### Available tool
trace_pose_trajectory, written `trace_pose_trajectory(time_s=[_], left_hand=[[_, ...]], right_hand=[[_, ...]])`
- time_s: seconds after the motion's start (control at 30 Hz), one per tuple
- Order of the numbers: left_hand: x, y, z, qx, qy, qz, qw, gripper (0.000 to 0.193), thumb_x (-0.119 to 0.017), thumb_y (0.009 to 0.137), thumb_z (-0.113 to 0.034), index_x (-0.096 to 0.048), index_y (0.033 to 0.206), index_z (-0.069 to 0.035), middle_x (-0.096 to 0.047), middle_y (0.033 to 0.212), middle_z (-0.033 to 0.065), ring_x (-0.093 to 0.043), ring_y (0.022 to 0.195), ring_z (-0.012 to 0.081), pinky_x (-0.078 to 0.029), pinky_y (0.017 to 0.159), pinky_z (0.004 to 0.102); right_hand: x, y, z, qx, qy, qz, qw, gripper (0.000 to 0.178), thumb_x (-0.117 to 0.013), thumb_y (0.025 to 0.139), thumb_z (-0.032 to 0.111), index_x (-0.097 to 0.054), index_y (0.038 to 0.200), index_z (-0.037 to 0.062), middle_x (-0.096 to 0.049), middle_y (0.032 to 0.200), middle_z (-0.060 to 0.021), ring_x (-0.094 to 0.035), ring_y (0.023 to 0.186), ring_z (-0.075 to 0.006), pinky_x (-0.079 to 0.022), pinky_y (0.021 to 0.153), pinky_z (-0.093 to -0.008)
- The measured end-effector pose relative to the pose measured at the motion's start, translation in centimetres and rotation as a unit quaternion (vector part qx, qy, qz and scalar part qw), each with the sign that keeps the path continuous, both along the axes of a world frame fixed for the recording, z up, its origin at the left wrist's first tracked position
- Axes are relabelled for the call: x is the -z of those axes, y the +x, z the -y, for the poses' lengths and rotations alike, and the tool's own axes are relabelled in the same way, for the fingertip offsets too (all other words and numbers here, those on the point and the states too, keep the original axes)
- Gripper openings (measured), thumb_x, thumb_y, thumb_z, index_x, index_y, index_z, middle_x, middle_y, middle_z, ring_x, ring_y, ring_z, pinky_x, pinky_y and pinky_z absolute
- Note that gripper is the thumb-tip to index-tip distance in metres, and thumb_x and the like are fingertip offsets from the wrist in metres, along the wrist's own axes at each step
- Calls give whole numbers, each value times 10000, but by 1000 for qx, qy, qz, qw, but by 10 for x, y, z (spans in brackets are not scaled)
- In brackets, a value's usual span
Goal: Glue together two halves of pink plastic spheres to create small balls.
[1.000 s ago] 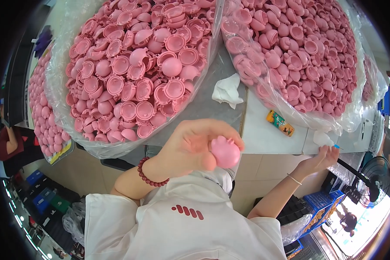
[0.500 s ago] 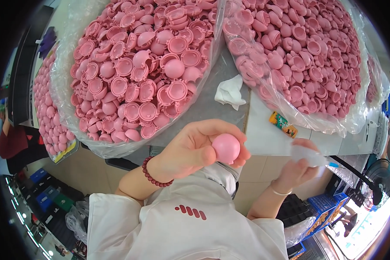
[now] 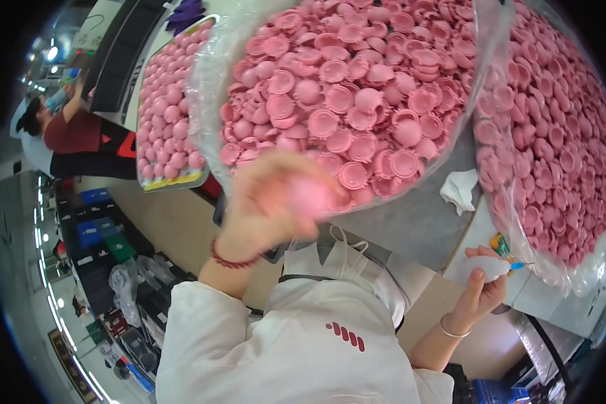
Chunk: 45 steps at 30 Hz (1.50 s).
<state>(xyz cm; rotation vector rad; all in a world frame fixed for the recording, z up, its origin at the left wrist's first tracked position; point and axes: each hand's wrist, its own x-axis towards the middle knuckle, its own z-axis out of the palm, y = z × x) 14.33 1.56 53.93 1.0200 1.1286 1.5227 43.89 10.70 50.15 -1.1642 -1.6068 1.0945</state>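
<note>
My left hand (image 3: pixel 259 209), smeared by motion, holds a smooth pink ball (image 3: pixel 310 197) between thumb and fingers. It hovers over the near edge of a clear plastic bag (image 3: pixel 205 108) heaped with pink half-shells (image 3: pixel 340 99). At the right, my right hand (image 3: pixel 481 299) grips a soft white squeeze bottle (image 3: pixel 488 269). The bottle has a blue needle tip (image 3: pixel 517 266), which points right, away from the ball. Behind the bottle, a small green and orange packet (image 3: pixel 498 244) lies partly hidden on the table.
Another plastic bag of pink shells (image 3: pixel 562 145) fills the right side. A crumpled white tissue (image 3: pixel 460 190) lies on the grey table (image 3: pixel 411 225) between the bags. At the left stands a tray (image 3: pixel 175 183) of pink balls (image 3: pixel 168 111). Farther left, a person in dark red (image 3: pixel 74 128) is seen.
My left hand has swung left with the ball toward the tray side. The view has turned left, bringing the ball tray and the person further in. My right hand keeps the bottle.
</note>
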Motion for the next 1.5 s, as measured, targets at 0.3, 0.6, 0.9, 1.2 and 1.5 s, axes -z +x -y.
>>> trace_pose_trajectory(time_s=[0.3,0.6,0.9,1.2,1.5], left_hand=[[9,-160,51,-453,-50,-489,743,274,-593,770,-33,-537,1032,29,-568,1037,99,-536,978,172,-408,857,294],[4,69,-19,-21,56,-175,983,362,-627,755,-112,-495,1052,47,-578,975,153,-573,882,244,-439,759,313],[29,141,-31,290,-135,144,936,373,-567,812,-95,-459,1142,40,-534,1061,119,-526,929,128,-425,785,256],[60,185,-16,408,-127,46,903,293,-531,815,-93,-485,1081,22,-558,897,69,-516,823,123,-420,739,270],[130,276,-56,508,-153,-158,833,263,-490,861,-174,-500,1039,19,-561,831,65,-507,736,97,-423,640,233]], right_hand=[[-3,-3,-6,-31,-21,2,999,380,-602,782,280,-533,923,-66,-605,793,-130,-542,676,-128,-398,616,-217],[-3,-8,-1,-45,65,5,997,510,-586,693,494,-605,849,9,-460,1019,-138,-443,943,-232,-348,793,-347],[-12,33,-18,39,215,233,948,323,-586,744,303,-563,969,72,-517,960,-95,-446,895,-265,-341,748,-354],[-9,97,-20,143,155,191,959,162,-547,808,164,-541,896,28,-548,752,-70,-505,667,-152,-387,553,-240],[92,185,74,458,-168,-235,841,483,-269,895,446,-488,684,70,-435,569,6,-325,454,-55,-213,375,-194]])
